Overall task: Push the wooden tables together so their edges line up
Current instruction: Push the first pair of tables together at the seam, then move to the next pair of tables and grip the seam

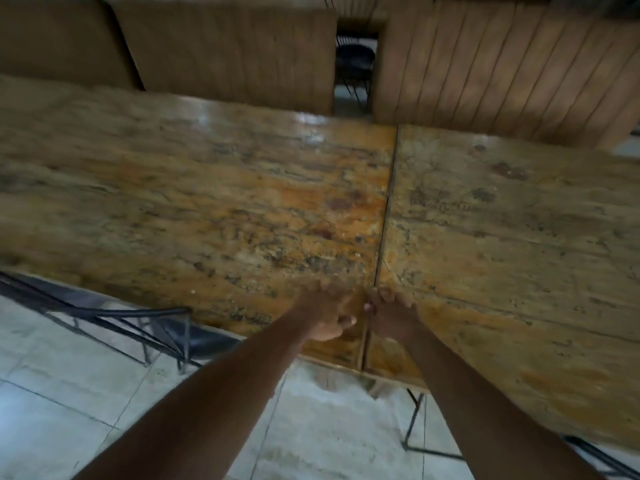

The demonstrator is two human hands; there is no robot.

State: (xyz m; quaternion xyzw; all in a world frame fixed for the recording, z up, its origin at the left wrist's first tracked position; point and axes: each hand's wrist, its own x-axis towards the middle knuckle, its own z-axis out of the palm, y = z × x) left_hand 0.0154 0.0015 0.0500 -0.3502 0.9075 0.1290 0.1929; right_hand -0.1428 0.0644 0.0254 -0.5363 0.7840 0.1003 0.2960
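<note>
Looking down at two worn wooden desks sitting side by side, left desk (194, 202) and right desk (512, 237), with just a thin dark seam (384, 216) between them; their near edges look pretty much level at the seam; both arms reach out over the tiled floor (62, 393); left hand (329, 317) rests on the left desk right by the seam, fingers curled; right hand (389, 311) sits on the right desk's corner, too blurry to tell if it's gripping; black metal legs (414, 424) show underneath.
</note>
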